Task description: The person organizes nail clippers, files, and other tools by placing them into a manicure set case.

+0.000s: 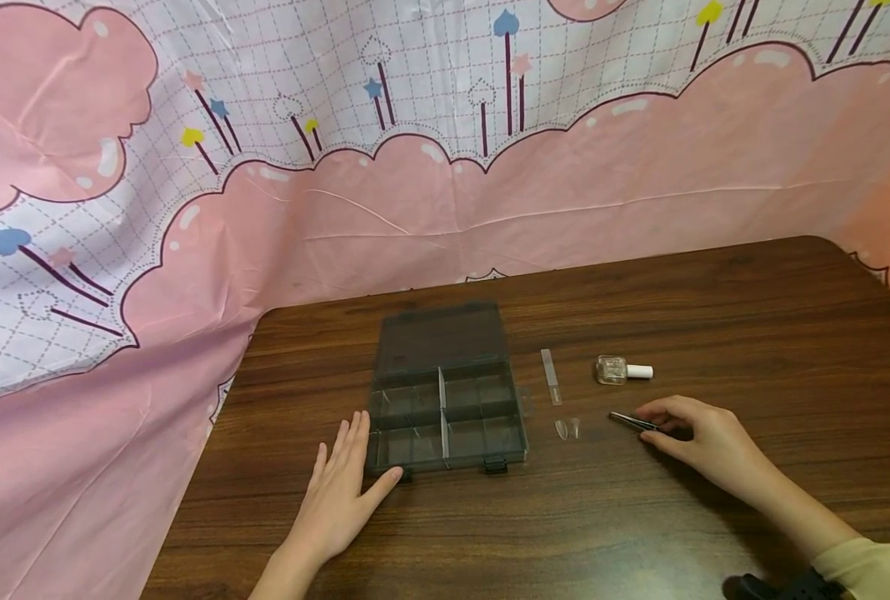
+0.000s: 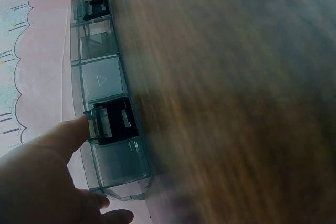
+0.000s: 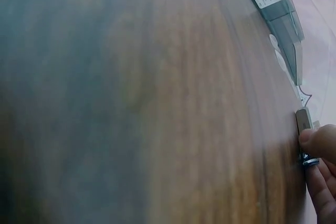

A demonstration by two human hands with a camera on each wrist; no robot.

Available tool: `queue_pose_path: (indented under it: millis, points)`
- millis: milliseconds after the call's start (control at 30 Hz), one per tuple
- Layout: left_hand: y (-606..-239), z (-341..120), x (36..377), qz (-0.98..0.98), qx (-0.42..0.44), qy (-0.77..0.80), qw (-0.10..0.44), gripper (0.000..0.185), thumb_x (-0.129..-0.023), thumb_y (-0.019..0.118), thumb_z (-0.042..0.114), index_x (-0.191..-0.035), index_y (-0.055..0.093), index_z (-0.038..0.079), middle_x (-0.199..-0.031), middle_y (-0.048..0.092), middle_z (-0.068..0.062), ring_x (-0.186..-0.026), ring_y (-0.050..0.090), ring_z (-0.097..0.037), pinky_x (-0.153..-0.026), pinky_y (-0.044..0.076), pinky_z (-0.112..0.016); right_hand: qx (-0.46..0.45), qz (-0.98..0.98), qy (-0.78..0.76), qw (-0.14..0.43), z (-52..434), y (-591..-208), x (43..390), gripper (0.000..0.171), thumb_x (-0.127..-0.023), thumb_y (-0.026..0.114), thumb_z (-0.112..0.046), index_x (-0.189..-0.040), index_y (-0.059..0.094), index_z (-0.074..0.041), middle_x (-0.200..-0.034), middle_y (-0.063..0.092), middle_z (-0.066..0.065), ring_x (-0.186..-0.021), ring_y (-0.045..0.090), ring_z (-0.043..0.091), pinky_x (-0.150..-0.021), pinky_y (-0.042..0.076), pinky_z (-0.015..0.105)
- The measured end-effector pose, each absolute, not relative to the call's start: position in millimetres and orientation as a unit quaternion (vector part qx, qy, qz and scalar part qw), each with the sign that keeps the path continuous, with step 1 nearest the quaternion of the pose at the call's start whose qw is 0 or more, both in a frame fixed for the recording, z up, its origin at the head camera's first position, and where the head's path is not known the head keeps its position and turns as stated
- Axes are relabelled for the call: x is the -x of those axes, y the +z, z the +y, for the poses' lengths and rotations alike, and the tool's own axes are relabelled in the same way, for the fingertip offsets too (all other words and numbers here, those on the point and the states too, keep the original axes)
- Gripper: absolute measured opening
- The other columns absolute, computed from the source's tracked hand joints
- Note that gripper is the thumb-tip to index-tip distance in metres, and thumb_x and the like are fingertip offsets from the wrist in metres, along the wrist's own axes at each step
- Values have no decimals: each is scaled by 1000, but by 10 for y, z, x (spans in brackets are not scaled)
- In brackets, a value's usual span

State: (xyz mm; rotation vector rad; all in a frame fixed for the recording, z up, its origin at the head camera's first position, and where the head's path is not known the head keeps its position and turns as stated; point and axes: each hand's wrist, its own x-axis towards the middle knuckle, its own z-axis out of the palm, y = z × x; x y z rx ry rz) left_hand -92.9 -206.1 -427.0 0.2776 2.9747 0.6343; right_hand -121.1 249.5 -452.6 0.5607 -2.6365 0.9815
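Note:
A dark translucent compartment box (image 1: 460,462) lies on the table with its lid (image 1: 437,340) folded back. My left hand (image 1: 336,504) rests against the box's left side, fingers extended. Its thumb reaches the front edge by a latch (image 2: 115,120). On the right, my right hand (image 1: 703,437) pinches a small silver nail clipper (image 1: 628,420) between thumb and fingers, low over the tabletop. The clipper (image 3: 303,120) also shows in the right wrist view, partly hidden by the thumb. Two clear nail tips (image 1: 562,429) lie between the box and this hand.
A clear nail file strip (image 1: 551,377) lies right of the box. Beyond the right hand, a small clear bottle (image 1: 612,370) with a white cap lies on its side. A patterned pink cloth (image 1: 415,208) hangs behind the brown wooden table (image 1: 760,333).

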Motion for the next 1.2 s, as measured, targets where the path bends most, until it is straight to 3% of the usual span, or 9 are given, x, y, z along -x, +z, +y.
queue_pose_path:
  millis: [700,1200]
  points:
    - [-4284,-2063,929,971,-92,214,50,88,-95,44,60,-154,4,8,-159,5,-9,-145,3,-27,-113,2,-57,-201,-915,312,161,2424,-4474,1189,34,-71,80,2,-97,70,-17,-92,65,-8,-75,56,2,-62,50,23]
    - [-4265,-2072,938,971,-89,217,54,88,-94,44,60,-154,3,11,-158,9,-11,-145,2,-28,-113,2,-57,-206,-909,304,195,2288,-4084,1299,35,-72,79,2,-99,70,-18,-95,66,-8,-79,59,3,-69,49,24]
